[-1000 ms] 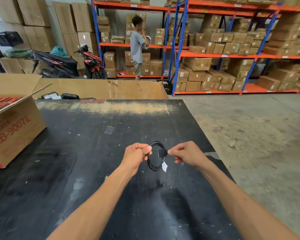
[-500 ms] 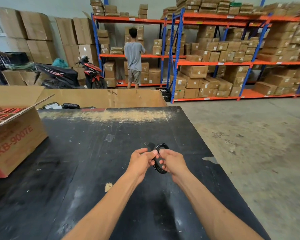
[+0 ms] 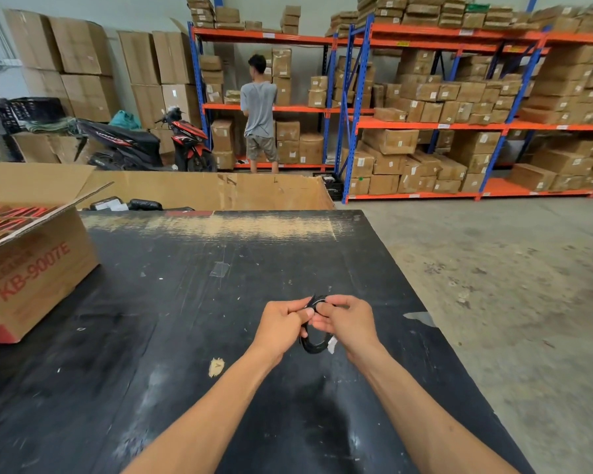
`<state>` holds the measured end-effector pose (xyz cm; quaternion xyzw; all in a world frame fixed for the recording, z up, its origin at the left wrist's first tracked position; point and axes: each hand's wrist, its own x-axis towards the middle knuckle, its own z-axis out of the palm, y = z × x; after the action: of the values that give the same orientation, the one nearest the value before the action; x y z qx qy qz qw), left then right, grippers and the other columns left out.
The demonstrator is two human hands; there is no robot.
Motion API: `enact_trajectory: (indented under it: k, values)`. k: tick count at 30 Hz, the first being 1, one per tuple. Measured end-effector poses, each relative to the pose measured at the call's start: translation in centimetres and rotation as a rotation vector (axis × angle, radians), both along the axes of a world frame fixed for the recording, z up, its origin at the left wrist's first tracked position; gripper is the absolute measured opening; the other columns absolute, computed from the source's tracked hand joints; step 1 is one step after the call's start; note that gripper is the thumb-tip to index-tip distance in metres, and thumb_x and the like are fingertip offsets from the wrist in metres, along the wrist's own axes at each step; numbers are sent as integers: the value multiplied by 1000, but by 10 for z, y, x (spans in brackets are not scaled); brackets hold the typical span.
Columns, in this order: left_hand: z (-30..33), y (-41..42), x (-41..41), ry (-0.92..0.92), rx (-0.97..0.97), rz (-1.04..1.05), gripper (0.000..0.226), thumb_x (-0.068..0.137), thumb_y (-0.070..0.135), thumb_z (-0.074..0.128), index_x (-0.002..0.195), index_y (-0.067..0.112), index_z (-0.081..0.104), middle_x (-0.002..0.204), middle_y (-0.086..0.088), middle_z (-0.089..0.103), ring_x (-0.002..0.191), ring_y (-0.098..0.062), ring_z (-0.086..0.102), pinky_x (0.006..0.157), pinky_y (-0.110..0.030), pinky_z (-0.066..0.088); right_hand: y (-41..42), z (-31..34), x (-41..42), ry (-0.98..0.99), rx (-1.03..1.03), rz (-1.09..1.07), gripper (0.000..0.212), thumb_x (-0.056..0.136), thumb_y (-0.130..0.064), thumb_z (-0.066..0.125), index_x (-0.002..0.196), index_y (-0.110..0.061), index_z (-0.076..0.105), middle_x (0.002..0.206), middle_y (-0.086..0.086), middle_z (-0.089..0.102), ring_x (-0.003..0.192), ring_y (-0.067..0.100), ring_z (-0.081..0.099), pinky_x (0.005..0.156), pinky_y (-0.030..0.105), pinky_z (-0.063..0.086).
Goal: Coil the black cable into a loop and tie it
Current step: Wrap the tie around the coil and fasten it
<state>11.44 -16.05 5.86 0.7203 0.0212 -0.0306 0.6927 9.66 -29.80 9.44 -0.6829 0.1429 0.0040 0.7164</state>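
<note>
The black cable (image 3: 314, 345) is wound into a small coil and held just above the black table (image 3: 185, 302), with a small white tag hanging at its lower right. My left hand (image 3: 281, 325) pinches the coil's top from the left. My right hand (image 3: 348, 321) grips it from the right, fingers curled over the upper part. Both hands touch each other at the coil's top, which hides the upper half of the loop and whatever wraps it.
An open cardboard box (image 3: 31, 268) marked KB-9007E stands at the table's left. A large cardboard bin (image 3: 213, 191) lies beyond the far edge. The table's right edge drops to concrete floor (image 3: 510, 285). A person (image 3: 259, 111) stands at distant shelving, near a parked scooter (image 3: 144, 145).
My hands, apart a second ago with the right pulling the tie strap sideways, have closed together over the coil's top. The coil now hangs lower between them.
</note>
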Motion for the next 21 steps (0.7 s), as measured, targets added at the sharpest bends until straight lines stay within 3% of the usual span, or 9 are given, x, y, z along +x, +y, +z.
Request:
enact_trajectory:
  k: [2, 4, 7, 11, 13, 15, 18, 21]
  values:
    - [0, 0, -2, -53, 156, -34, 27, 93, 11, 59, 102, 24, 81, 79, -2, 79, 57, -16, 53, 60, -27, 48, -1, -1, 0, -58, -132, 4, 14, 88, 1, 66, 100, -7, 65, 80, 17, 79, 67, 23, 79, 74, 35, 65]
    - [4, 1, -4, -60, 258, -54, 35, 93, 14, 56, 77, 36, 79, 58, 8, 67, 49, -11, 48, 55, -21, 42, -3, -1, -2, -105, -262, 80, 15, 89, -1, 63, 100, -6, 70, 78, 12, 80, 70, 20, 79, 80, 35, 64]
    - [5, 6, -4, -23, 297, -67, 35, 89, 16, 56, 61, 28, 73, 52, 12, 57, 49, -7, 45, 59, -26, 37, -9, -3, -2, -122, -358, 231, 26, 85, -3, 64, 108, -8, 76, 84, 8, 80, 79, 15, 79, 88, 29, 61]
    - [11, 10, -5, 16, 343, -70, 29, 84, 20, 58, 57, 12, 64, 49, 7, 47, 51, -12, 38, 61, -29, 31, -18, -5, 2, -349, -869, 423, 34, 85, -16, 68, 118, -18, 75, 92, 1, 79, 93, 13, 73, 94, 24, 53]
    - [14, 11, -8, 9, 368, -94, 36, 88, 15, 58, 52, 15, 56, 40, 13, 40, 45, -8, 34, 54, -26, 28, -22, -8, 4, -541, -1164, 467, 29, 93, -21, 62, 118, -20, 75, 98, 4, 75, 92, 23, 71, 86, 34, 54]
    - [18, 10, -11, 4, 388, -136, 42, 91, 11, 57, 50, 19, 53, 36, 15, 38, 40, -3, 32, 49, -23, 27, -26, -10, 3, -736, -1366, 381, 23, 93, -33, 60, 104, -26, 78, 89, -1, 74, 80, 25, 72, 63, 39, 56]
    - [20, 11, -15, 15, 408, -190, 39, 91, 11, 57, 53, 17, 54, 38, 14, 36, 40, -3, 30, 49, -23, 25, -32, -10, 3, -949, -1424, 307, 7, 84, -35, 75, 86, -29, 78, 80, -8, 69, 59, 18, 69, 38, 28, 44]
    - [22, 14, -16, 18, 459, -257, 31, 88, 17, 58, 58, 15, 55, 49, 5, 32, 47, -12, 26, 51, -28, 21, -38, -10, 4, -946, -1389, 349, 7, 83, -31, 80, 85, -27, 75, 105, -8, 71, 61, 17, 67, 37, 27, 44]
